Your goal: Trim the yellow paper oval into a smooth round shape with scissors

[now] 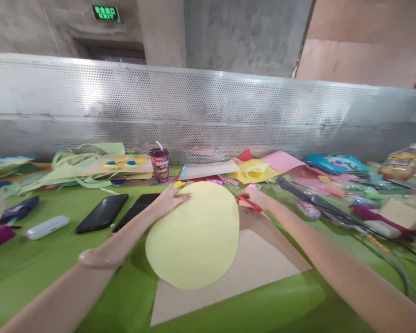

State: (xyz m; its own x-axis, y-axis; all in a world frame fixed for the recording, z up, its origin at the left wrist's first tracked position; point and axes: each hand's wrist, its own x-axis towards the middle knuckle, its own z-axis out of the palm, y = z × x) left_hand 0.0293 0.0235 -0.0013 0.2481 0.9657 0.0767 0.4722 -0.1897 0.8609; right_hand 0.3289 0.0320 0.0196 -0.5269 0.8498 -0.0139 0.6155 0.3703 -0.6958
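Observation:
A pale yellow paper oval [194,236] is raised a little over a tan paper sheet [256,268] on the green table [55,263]. My left hand [171,199] pinches the oval's upper left edge, fingers closed on it. My right hand [254,198] is closed round red-handled scissors [247,201] at the oval's upper right edge. The scissor blades are hidden behind the yellow paper. A bracelet [100,259] sits on my left wrist.
Two black phones [102,212] [137,210] and a white case [46,226] lie at the left. A dark drink cup [159,164] stands by coloured paper scraps [90,171]. Cables, packets and tools [333,203] crowd the right. A perforated metal panel [208,111] backs the table.

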